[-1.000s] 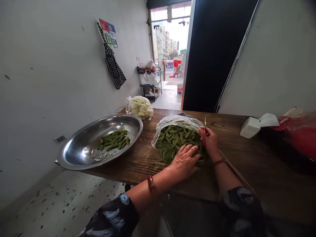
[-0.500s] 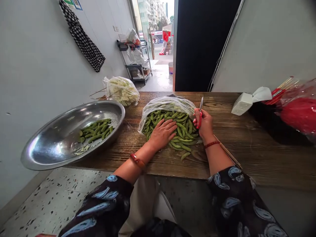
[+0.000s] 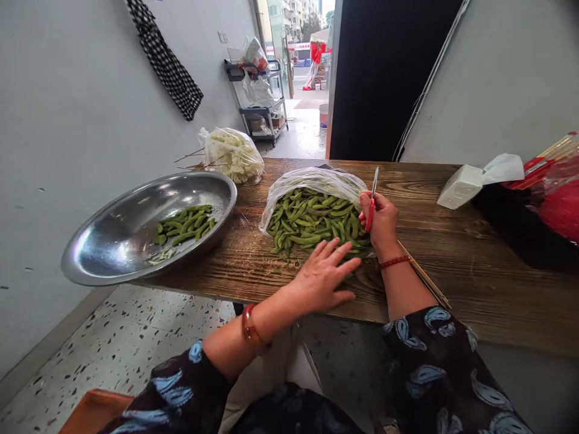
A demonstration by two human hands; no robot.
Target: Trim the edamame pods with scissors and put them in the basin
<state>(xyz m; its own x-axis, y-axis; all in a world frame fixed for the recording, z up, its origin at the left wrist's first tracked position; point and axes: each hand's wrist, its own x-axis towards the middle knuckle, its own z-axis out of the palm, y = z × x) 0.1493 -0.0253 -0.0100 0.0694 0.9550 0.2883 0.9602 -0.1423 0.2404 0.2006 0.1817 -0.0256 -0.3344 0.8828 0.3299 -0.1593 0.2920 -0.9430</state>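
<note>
Green edamame pods (image 3: 312, 218) spill from the mouth of a clear plastic bag (image 3: 316, 178) on the wooden table. In front of the pile, my left hand (image 3: 323, 277) is spread with fingers apart and holds nothing; its fingers hide a few pods at the near edge. At the pile's right side, my right hand (image 3: 382, 220) is closed round red-handled scissors (image 3: 370, 216), their blades pointing up. To the left, a wide steel bowl (image 3: 106, 241) stands tilted, with more edamame pods (image 3: 186, 224) and small trimmed bits inside.
Behind the bowl lies a bag of cauliflower (image 3: 233, 154) with thin sticks beside it. Thin skewers (image 3: 425, 277) rest by my right wrist. A tissue pack (image 3: 460, 187) and a black box (image 3: 520, 235) with red packages stand at the right. The table (image 3: 266, 283) ends close to my body.
My left hand has come off the top of the pods, moving right and toward me, with fingers spread. My right hand still holds the scissors. The view has shifted slightly.
</note>
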